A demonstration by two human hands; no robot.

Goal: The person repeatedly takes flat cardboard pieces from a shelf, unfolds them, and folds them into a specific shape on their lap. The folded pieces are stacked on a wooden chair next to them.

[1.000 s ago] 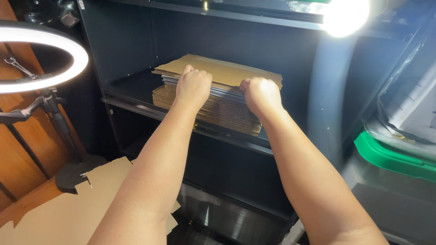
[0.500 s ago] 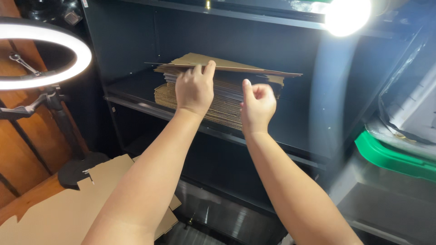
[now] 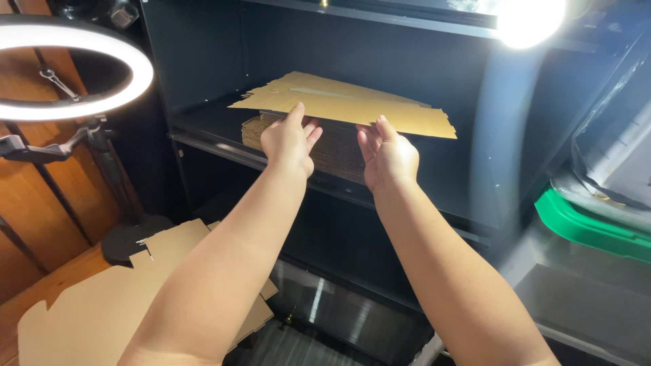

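While flat cardboard pieces (image 3: 102,305) lie on the floor below the left forearm, the left hand (image 3: 288,139) and right hand (image 3: 388,154), fingers loosely spread, pinch the near edge of a flattened cardboard sheet (image 3: 352,105). It is raised, not yet drawn clear, above the cardboard stack (image 3: 332,146) just beyond the hands on the dark shelf (image 3: 210,139).
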